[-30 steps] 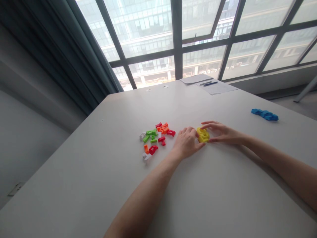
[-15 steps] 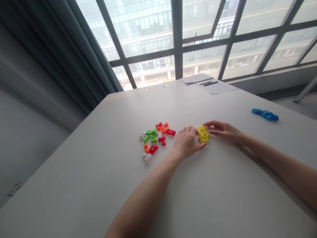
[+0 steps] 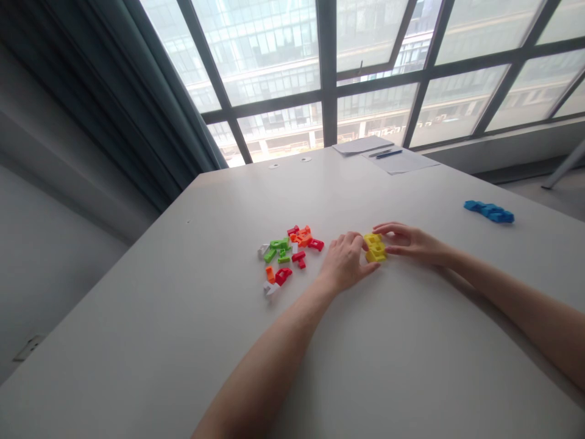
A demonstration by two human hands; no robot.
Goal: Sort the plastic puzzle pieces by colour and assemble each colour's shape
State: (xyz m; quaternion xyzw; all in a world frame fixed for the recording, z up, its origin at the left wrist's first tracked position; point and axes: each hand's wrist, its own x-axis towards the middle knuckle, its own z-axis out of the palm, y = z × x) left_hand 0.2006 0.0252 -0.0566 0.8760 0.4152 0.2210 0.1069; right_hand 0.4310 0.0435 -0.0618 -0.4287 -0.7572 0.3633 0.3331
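Observation:
A small cluster of yellow plastic toy blocks [image 3: 375, 248] with notches and openings lies on the white table between my hands. My left hand [image 3: 343, 261] curls around its left and near sides, with fingertips at the left edge and the thumb near the front corner. At the upper right, my right hand [image 3: 408, 244] has its fingers stretched out and apart, tips at the far and right edges of the yellow blocks. Left of my left hand lie loose pieces, among them green blocks [image 3: 280, 244], orange blocks [image 3: 301, 236], a red block [image 3: 283, 275] and a white block [image 3: 271, 288].
A row of blue blocks [image 3: 489, 211] lies towards the table's right edge. Paper sheets [image 3: 402, 161] and a pen [image 3: 389, 154] rest at the far edge, below the window. A dark curtain [image 3: 137, 91] hangs at the left.
My right hand has shifted slightly left, closer against the yellow blocks. The yellow blocks have moved very little. My left hand stays nearly in place.

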